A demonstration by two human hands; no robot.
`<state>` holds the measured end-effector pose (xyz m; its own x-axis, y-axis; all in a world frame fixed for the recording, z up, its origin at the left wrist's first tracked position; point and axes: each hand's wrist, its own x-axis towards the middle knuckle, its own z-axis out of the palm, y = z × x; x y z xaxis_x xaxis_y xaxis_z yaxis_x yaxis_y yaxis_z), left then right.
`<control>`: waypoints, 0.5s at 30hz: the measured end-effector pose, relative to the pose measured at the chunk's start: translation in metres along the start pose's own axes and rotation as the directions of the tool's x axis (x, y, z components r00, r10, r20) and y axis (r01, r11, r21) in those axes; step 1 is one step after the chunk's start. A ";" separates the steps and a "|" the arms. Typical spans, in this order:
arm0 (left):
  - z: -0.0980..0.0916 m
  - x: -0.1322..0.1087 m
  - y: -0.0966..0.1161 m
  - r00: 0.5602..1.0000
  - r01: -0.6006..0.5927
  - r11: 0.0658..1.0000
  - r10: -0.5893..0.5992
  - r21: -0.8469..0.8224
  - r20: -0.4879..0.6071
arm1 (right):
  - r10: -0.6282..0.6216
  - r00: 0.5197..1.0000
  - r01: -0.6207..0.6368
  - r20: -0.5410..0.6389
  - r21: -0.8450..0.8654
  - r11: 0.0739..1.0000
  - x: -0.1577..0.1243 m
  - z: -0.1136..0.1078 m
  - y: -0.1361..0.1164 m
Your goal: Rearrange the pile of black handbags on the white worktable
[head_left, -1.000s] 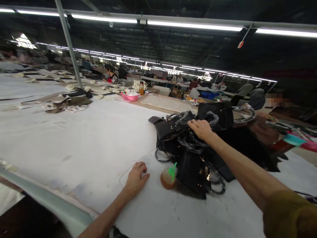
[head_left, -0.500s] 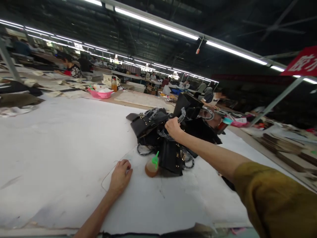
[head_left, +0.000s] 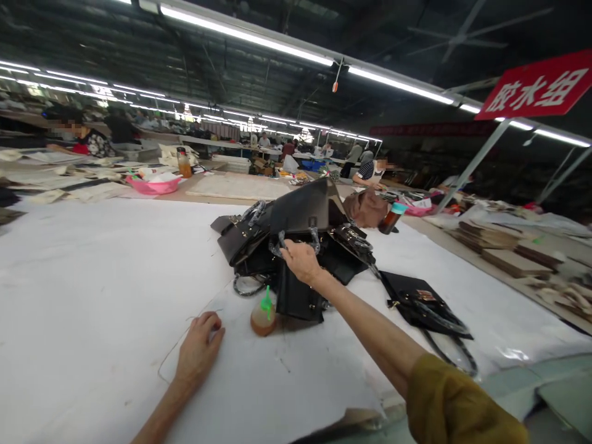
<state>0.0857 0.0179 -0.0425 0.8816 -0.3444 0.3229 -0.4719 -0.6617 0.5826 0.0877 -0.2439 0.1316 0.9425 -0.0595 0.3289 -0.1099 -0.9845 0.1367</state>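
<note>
R. hand (head_left: 303,262): grip is clamped on wrapped handle (head_left: 277,242) of black bag pile (head_left: 298,213), ctr of bench (head_left: 92,259). L. hand (head_left: 198,351): laid palm down on bench, near-left of pile, grip apart. Green-capped bottle (head_left: 263,316) is stood betw. hands, just beside pile.

Pink basin (head_left: 155,184), filled with pale scraps, on the far bench. Orange bottle (head_left: 184,164), upright, just behind the basin. Pale board (head_left: 235,186), lying flat to the right of both. Loose cut sheets (head_left: 69,185), spread at far left. Brown bottle with teal cap (head_left: 392,217), tilted. Stacks of flat brown pieces (head_left: 499,243) along the right. Red sign (head_left: 539,86) with white characters, overhead. Strip lights (head_left: 245,34), lit. Person in striped top (head_left: 370,172), seated in the background.
</note>
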 end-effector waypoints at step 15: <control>0.021 0.008 -0.065 0.997 -0.078 0.995 0.077 0.067 0.012 | -0.062 0.976 0.086 -0.209 0.109 0.990 -0.131 0.014 0.142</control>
<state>0.1232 0.0442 -0.0937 0.8425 -0.4023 0.3583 -0.5373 -0.6760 0.5044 -0.0472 -0.3782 0.0952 0.8604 0.0372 0.5082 0.0064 -0.9980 0.0621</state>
